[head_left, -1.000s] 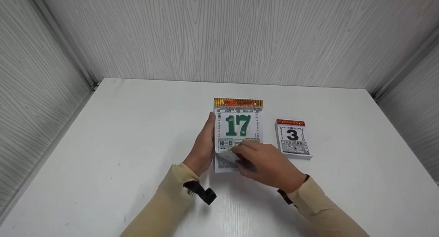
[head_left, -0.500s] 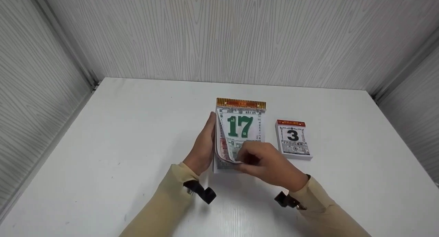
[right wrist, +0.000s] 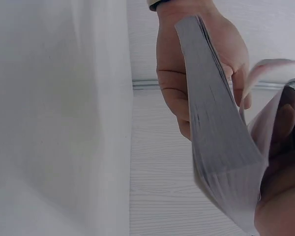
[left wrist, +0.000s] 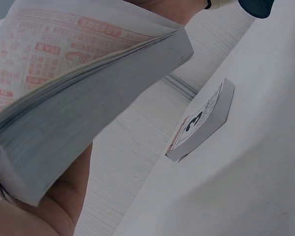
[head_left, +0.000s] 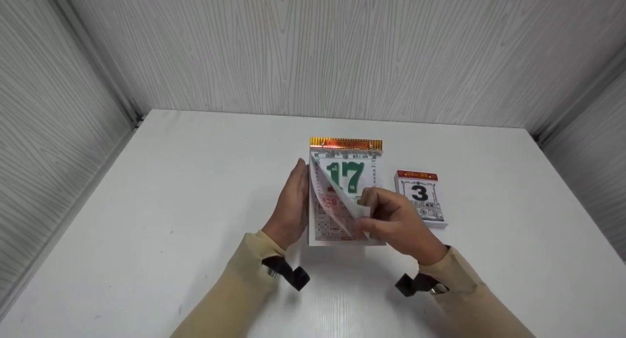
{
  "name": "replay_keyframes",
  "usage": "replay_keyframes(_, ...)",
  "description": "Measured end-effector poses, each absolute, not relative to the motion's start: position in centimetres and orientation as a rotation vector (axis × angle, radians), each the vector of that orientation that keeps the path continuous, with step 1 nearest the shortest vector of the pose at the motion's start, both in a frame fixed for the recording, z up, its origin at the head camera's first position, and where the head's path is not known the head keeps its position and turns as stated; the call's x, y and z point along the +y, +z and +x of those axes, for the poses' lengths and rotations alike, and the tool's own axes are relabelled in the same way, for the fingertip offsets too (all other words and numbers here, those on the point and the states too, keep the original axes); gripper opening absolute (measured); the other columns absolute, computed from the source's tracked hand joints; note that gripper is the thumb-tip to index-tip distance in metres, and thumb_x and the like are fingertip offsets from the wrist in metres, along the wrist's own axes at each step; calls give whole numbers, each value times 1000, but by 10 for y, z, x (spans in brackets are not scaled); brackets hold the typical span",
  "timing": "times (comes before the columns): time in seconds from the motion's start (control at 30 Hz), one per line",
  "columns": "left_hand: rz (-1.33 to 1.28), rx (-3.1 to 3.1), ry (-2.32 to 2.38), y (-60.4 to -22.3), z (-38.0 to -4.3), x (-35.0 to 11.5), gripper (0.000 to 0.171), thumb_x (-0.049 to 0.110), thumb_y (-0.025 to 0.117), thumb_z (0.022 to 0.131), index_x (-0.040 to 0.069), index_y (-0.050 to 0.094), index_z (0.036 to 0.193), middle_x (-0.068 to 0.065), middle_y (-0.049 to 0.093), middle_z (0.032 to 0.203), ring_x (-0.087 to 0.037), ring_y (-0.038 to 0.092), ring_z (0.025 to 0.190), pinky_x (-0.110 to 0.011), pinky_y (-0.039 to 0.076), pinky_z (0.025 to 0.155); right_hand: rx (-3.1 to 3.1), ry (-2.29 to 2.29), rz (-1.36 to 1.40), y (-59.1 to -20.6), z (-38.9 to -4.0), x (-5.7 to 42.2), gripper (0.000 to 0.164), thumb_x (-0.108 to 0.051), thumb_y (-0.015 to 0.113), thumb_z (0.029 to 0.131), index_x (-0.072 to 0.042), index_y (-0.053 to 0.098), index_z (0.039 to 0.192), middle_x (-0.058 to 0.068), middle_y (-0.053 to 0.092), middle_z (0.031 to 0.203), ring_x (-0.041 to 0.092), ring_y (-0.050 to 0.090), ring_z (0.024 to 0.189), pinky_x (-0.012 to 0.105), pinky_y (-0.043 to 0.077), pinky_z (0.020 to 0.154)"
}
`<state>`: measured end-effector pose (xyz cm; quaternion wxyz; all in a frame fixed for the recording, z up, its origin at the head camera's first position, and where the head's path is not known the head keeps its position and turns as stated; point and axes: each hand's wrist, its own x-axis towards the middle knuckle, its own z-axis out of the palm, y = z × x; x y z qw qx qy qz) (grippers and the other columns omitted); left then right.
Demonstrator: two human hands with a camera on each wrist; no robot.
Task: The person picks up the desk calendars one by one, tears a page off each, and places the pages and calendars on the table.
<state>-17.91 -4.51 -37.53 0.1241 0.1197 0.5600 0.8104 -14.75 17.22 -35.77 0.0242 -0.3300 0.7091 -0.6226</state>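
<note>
A thick tear-off calendar (head_left: pixel 346 144) with a gold and red header shows a green 17 on its front page. My left hand (head_left: pixel 288 211) grips the block by its left side, thumb along the edge and fingers behind the pad (right wrist: pixel 214 113). Between thumb and fingers, my right hand (head_left: pixel 398 225) pinches the lower corner of the lifted page (head_left: pixel 361 211), which curls up and to the right. Red print shows on the leaves below it, also visible on the calendar (left wrist: pixel 49 59) in the left wrist view. The left wrist view shows the pad's page edges raised above the table.
A smaller tear-off calendar (head_left: pixel 419 193) with a red header and a black 3 lies just right of my right hand. Underneath is a white table (head_left: pixel 205 181). A wood-grain panel (head_left: pixel 332 54) stands along its back edge, with more panels at the sides.
My right hand has moved up and right, peeling the green 17 page from its lower left corner and baring red-printed leaves. The calendar has shifted slightly right; my left hand keeps its hold.
</note>
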Motion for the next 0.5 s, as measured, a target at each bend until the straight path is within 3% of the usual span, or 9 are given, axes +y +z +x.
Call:
replay_keyframes(0.1,392,1664,2346,-375,-176,-49,63,47,12,109,18,23,163,-4,32,161,-19,25,152,-39,18,125,2238,-1946,-935,-356,-147,171,21,8,70,90,3,50,87,9,56,95,13,58,80,20,43,60)
replay_keyframes(0.2,421,1706,2301,-374,-174,-53,56,33,22,105,18,29,158,-9,46,141,-24,46,128,-37,39,110,2256,-1952,-884,-354,-148,168,12,2,66,96,6,55,101,13,63,110,21,63,93,25,53,74)
replay_keyframes(0.33,393,1729,2268,-375,-174,-53,54,20,38,102,18,28,155,-9,52,133,-22,57,112,-33,50,96,2247,-1957,-894,-356,-149,163,15,0,62,101,6,55,112,16,63,115,23,63,97,28,55,84)
replay_keyframes(0.5,302,1788,2270,-375,-174,-51,52,21,44,108,17,26,157,-4,52,144,-18,53,129,-36,44,109,2307,-1898,-1049,-363,-149,156,14,2,64,99,3,57,111,12,60,104,18,59,86,24,51,72)
